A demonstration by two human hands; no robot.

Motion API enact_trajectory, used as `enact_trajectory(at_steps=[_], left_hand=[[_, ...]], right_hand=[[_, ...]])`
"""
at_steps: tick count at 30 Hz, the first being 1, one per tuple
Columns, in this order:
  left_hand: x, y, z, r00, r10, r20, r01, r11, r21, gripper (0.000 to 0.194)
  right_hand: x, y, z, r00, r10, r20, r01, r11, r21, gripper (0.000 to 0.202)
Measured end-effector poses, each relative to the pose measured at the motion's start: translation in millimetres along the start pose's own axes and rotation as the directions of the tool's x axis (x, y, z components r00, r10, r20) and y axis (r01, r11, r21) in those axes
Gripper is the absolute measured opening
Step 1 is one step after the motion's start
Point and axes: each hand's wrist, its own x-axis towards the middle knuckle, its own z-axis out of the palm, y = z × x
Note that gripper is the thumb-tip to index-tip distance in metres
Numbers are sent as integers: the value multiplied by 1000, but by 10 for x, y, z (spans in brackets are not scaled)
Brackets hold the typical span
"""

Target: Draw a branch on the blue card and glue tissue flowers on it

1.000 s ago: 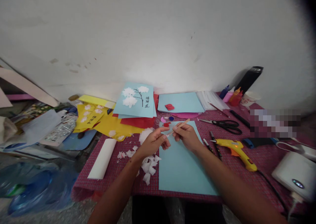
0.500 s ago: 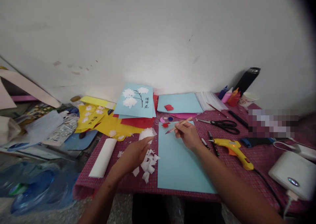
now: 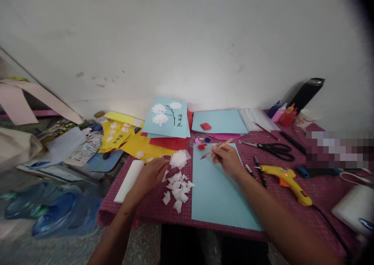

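My right hand (image 3: 226, 158) is closed on a wooden brush (image 3: 217, 148), its dark tip just over the upper left part of a blue sheet (image 3: 219, 195). Small red pieces (image 3: 201, 147) lie at the sheet's top left corner. Left of the sheet are a stack of white paper (image 3: 179, 159) and a heap of torn white scraps (image 3: 179, 189). My left hand (image 3: 152, 173) is beside the stack, between it and a white paper roll (image 3: 129, 181); its fingers are close together and partly hidden, so I cannot make out whether they hold anything.
Behind stands a blue card with white flowers (image 3: 166, 117), near yellow sheets (image 3: 136, 146). On the right lie scissors (image 3: 271, 148), markers (image 3: 261, 172) and a yellow glue gun (image 3: 288, 175). A black bottle (image 3: 308, 93), paint bottles (image 3: 288, 115) and a paper cup (image 3: 306, 118) stand at the back right.
My left hand has moved left, off the white stack and scraps, which now show more fully. The view has shifted slightly left. My right hand keeps the brush over the same part of the sheet.
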Motion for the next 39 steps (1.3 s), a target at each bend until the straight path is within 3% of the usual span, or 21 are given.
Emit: enact_trajectory(at_steps=[4,11,19,30,39], left_hand=[[280,-152,146,998,-56,32,55,997,55,24],[513,-185,366,988,-18,153,-6,988,156,27],[564,-229,404,993,-66,102,51,989,140,25],[556,-209,261,977,-215,-9,215,975,58,17],[515,-231,364,979,-203,5,202,977,64,13]], right_hand=[[0,2,-16,1000,-5,6,5,1000,-7,26],[-1,4,-11,1000,-2,6,2,1000,-14,26],[-3,0,-7,1000,4,4,-4,1000,-13,28],[6,6,-2,1000,6,13,-6,1000,-26,28],[7,13,-10,1000,5,16,-5,999,-36,26]])
